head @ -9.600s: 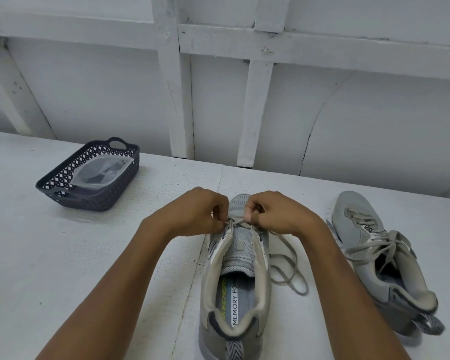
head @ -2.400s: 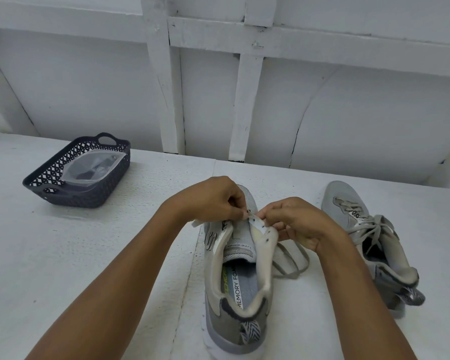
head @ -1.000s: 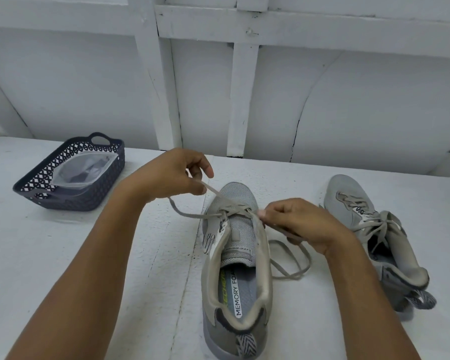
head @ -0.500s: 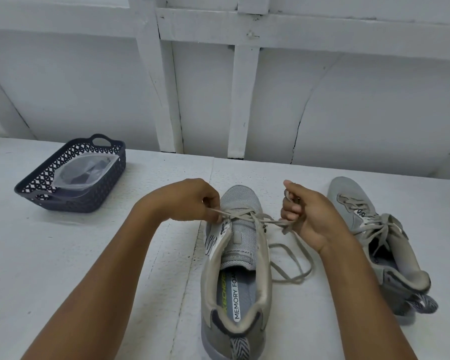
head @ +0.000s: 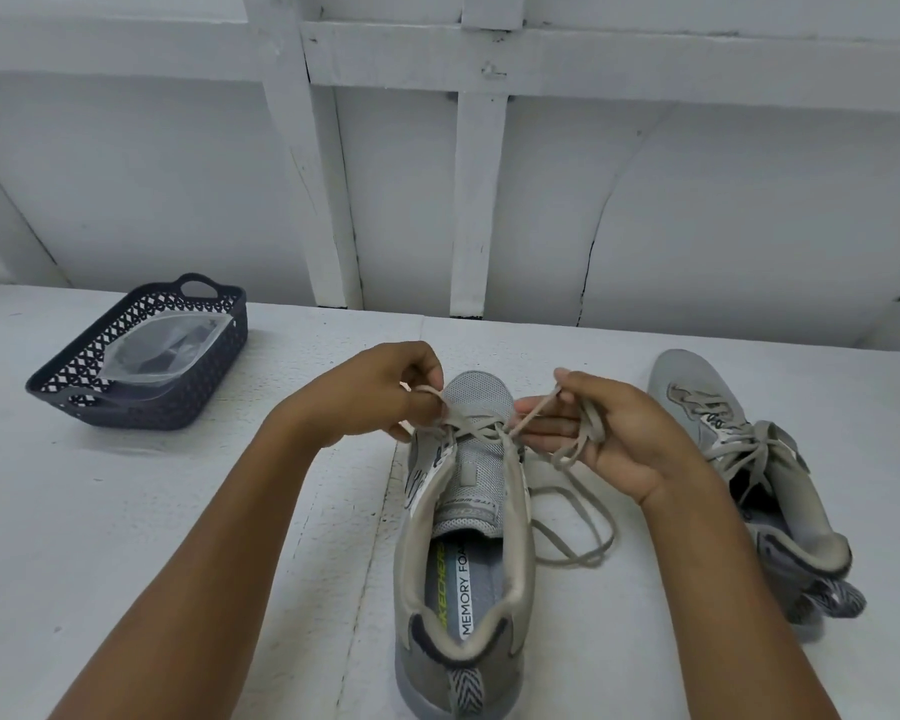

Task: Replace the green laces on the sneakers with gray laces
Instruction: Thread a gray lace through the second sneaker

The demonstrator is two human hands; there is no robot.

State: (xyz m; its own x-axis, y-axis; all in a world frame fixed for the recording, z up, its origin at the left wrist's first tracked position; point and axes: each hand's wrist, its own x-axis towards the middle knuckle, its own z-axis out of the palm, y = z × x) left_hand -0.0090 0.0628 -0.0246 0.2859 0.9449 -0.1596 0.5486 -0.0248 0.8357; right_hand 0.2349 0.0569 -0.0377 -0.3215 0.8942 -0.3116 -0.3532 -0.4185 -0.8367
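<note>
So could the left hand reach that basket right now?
Probably not yet: the left hand pinches the lace at the shoe. Once it lets go, only table lies between it and the basket.

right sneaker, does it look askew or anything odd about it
Yes: the right sneaker lies tipped over toward its side, not flat on its sole like the middle sneaker.
</note>
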